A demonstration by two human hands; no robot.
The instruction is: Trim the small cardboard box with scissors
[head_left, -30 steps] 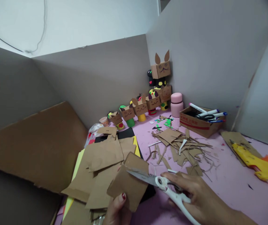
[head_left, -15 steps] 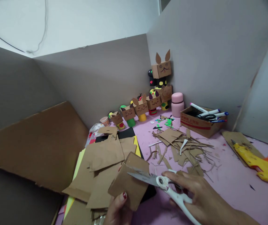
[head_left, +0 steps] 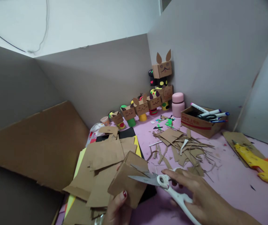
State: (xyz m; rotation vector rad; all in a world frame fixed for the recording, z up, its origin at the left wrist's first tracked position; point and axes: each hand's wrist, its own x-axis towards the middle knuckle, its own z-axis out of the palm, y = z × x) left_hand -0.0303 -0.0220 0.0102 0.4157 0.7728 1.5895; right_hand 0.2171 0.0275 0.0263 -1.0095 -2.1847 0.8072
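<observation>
At the lower middle of the frame, the left hand (head_left: 117,207) is closed on a small folded piece of brown cardboard (head_left: 124,184). The thumb is pressed flat on its near face, and the other fingers are hidden behind it. The hand holds the piece tilted up above the pink worktop (head_left: 230,184), which seems to keep its right edge free and stiff for the blades. The right hand (head_left: 201,201) reaches in from the lower right, palm down and wrist low, and is closed around the handles of the white-handled scissors (head_left: 169,186). The grey blades point left and stand a little apart, and the cardboard's edge seems to sit between them. Just behind lies a stack of flat brown cardboard sheets (head_left: 101,156). Nearer the centre is a heap of thin brown cardboard strips (head_left: 185,148), which look like offcuts. A yellow glue gun (head_left: 258,161) lies at the right edge, well apart from both hands.
</observation>
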